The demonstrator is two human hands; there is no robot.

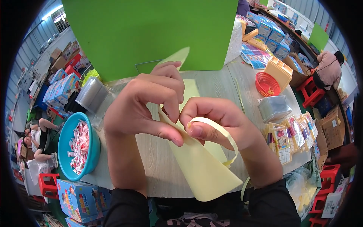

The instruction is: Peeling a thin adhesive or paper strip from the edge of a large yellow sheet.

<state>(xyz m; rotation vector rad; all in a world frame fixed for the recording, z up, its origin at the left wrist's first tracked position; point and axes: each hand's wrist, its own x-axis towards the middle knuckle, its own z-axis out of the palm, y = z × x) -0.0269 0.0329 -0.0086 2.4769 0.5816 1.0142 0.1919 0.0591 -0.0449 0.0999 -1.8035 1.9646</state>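
Observation:
A pale yellow flexible sheet (202,166), paper or thin foam, hangs bent above the table between my two hands. My left hand (145,100) is closed on its upper edge, with the thumb lying along the near face. Close beside it, my right hand (217,117) pinches the edge of the sheet between thumb and forefinger. A narrow yellow strip (231,142) loops from those fingertips over the right thumb and down behind the sheet. Another part of yellow sheet (191,89) shows on the table beyond the hands. My fingers hide where strip and sheet meet.
A green panel (151,30) stands at the table's far side. To the left is a turquoise basin (97,151) of small packets. On the right are a red basket (267,84), clear plastic sleeves (275,108) and several bagged sets (281,143). Two people sit farther off.

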